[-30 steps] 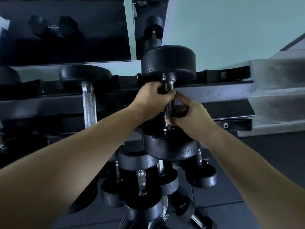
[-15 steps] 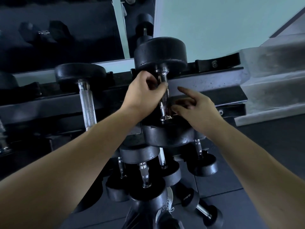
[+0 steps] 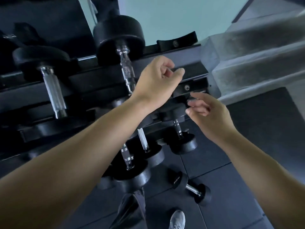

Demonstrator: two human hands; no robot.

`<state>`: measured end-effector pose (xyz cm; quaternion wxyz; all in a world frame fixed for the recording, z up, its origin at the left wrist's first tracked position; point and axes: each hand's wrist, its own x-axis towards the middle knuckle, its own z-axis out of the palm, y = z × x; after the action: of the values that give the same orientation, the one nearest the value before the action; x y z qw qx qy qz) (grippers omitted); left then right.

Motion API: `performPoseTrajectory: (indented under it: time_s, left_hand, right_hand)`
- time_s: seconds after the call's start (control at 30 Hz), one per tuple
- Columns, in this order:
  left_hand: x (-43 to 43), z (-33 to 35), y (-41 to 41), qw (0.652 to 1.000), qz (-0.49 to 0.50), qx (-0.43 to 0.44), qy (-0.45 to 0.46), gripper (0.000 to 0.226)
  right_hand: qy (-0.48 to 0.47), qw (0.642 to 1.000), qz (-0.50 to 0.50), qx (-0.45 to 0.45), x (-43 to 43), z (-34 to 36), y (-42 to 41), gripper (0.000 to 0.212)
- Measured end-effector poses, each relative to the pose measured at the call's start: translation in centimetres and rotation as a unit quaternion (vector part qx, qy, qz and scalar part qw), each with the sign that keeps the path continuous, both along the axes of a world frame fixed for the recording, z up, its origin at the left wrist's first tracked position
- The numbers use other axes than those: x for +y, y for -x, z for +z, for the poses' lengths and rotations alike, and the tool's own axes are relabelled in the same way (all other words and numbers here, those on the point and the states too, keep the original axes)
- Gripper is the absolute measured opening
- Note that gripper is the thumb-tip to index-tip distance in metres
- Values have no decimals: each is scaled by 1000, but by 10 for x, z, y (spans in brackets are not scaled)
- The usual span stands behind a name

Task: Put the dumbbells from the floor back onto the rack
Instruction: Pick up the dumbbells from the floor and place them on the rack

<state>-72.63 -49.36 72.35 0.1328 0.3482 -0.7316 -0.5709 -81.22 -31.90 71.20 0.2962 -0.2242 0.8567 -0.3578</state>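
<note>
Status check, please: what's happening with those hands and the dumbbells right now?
Left hand and right hand both empty. Big dumbbell racked. Small dumbbell waiting on floor.

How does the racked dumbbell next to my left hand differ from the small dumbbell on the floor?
The racked dumbbell has a bigger head and thicker grip than the floor dumbbell. The racked dumbbell rests on the rack; the floor dumbbell lies on the floor. The floor dumbbell shows pale print on one head; the racked dumbbell shows none. Both have black heads and a shiny metal grip.
</note>
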Motion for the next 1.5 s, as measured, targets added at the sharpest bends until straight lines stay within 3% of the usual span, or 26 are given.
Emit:
performPoseTrajectory:
  time_s: [0.17,0.37,0.63,1.03,1.23,1.5]
  left_hand:
    - [87,-19,9,999,-21,-18,-33,32]
    - [219,-73,-8,992,-14,-106,-67,51]
    - [379,-194,-81,951,119,-237,-157,67]
    - [494,-404,-143,859,233,-351,-290,69]
    - [557,-501,-125,837,263,-341,-338,70]
    - [633,-633,-97,809,363,-323,-332,70]
  right_hand:
    - [-40,999,26,8,95,-21,-4,47]
    - [-95,990,103,3,234,-78,-18,52]
    - [-190,957,213,-49,371,-173,-48,53]
    - [-286,896,338,-42,439,-360,-61,52]
    - [-275,865,417,-46,456,-478,-38,57]
    - [-248,819,515,-46,485,-624,-3,68]
